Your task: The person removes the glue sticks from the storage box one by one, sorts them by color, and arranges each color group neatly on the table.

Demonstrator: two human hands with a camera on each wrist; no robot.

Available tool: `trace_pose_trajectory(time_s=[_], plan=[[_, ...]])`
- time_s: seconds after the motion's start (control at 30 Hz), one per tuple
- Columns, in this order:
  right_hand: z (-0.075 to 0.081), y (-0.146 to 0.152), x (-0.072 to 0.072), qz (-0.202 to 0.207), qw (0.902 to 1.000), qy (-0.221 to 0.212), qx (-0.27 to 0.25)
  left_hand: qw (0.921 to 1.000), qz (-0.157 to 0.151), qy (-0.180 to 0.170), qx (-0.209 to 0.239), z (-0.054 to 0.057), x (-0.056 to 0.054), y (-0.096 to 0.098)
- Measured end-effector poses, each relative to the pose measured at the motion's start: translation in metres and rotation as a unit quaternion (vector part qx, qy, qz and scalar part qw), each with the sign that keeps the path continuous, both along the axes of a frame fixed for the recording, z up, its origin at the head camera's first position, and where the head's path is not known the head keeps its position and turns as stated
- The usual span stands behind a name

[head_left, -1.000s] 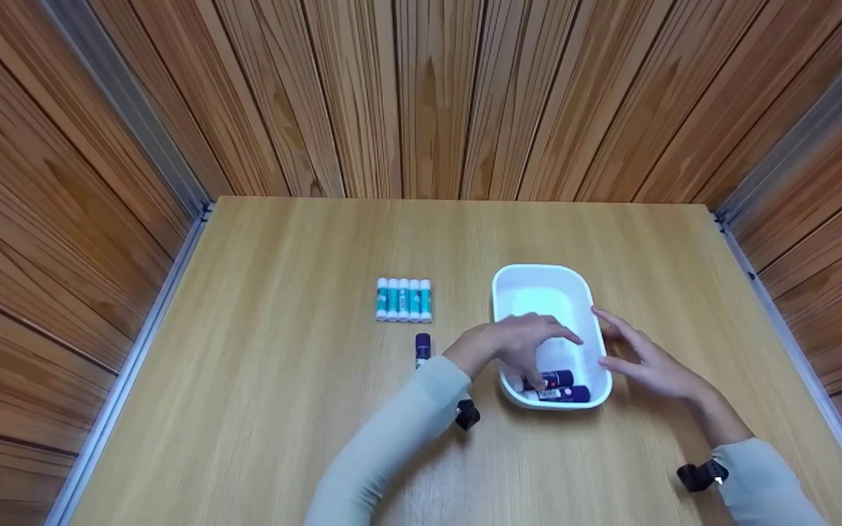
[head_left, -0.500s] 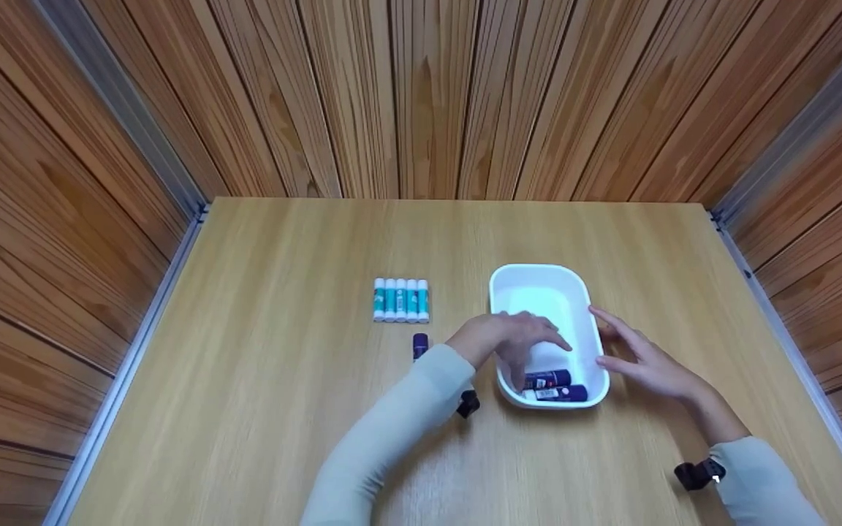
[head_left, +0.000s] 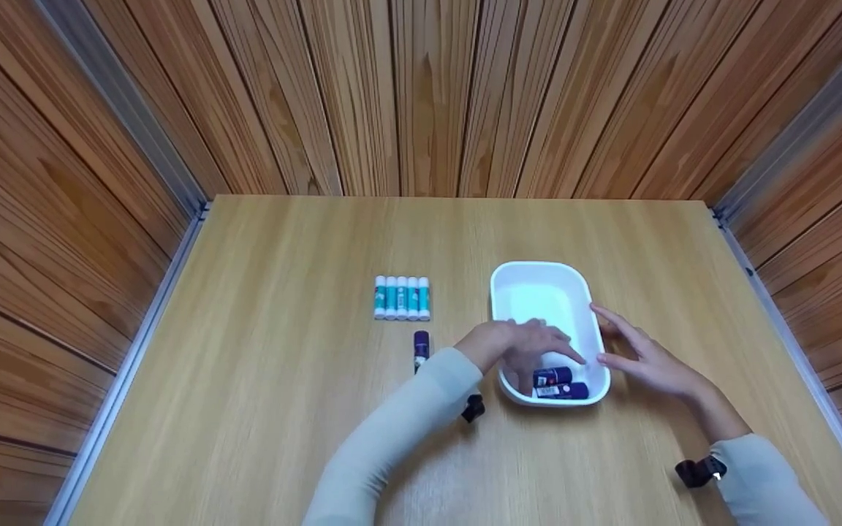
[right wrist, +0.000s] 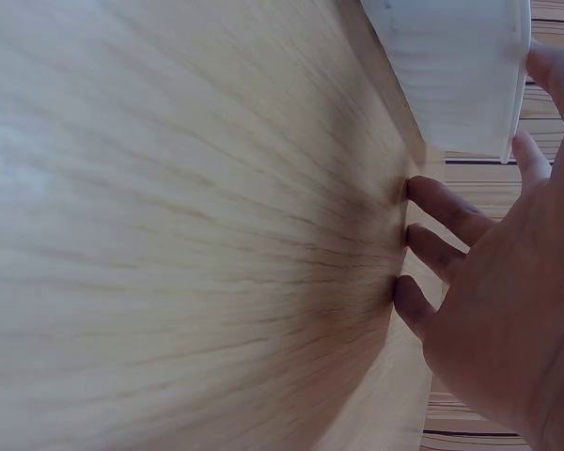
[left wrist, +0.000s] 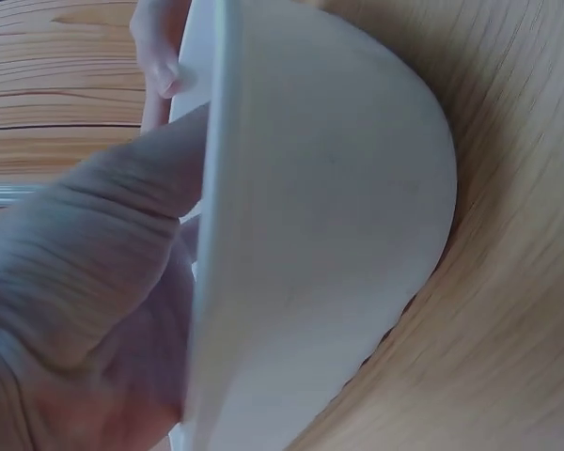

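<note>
A white plastic basin (head_left: 538, 272) stands on the table in the head view. Inside its near end two dark purple glue sticks (head_left: 552, 376) lie side by side. My left hand (head_left: 531, 347) reaches over the left rim into the basin, fingers extended above the sticks and thumb at their left ends. In the left wrist view the basin wall (left wrist: 329, 207) hides its fingertips. My right hand (head_left: 644, 361) is at the basin's right side, thumb and index finger touching the rim. Its other fingertips (right wrist: 415, 188) rest on the tabletop in the right wrist view.
Several white and turquoise glue sticks (head_left: 401, 298) lie in a neat row left of the basin. Another purple glue stick (head_left: 421, 345) lies nearer, partly covered by the left sleeve (head_left: 406, 424). Wood-panelled walls (head_left: 428, 102) enclose the table (head_left: 260, 351).
My left hand first shifts left inside the basin, then slightly right again. The farther purple glue stick has moved a little right, about level with the other. The right hand stays at the rim.
</note>
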State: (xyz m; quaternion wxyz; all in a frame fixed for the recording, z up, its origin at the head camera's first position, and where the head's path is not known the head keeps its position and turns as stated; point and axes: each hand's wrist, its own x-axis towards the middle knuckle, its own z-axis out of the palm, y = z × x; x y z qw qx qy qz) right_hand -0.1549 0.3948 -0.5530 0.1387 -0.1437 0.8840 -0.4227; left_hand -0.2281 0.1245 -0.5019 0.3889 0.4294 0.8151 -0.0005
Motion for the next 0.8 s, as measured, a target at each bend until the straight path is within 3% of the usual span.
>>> trace_pose_trajectory(time_s=[0.43, 0.8], plan=[[0.000, 0.000, -0.001, 0.000, 1.0000, 0.009, 0.000, 0.9987, -0.019, -0.012, -0.046, -0.005, 0.006, 0.009], [-0.002, 0.000, -0.002, 0.006, 0.9999, 0.014, -0.006, 0.9981, 0.008, -0.009, -0.061, -0.007, 0.017, 0.008]])
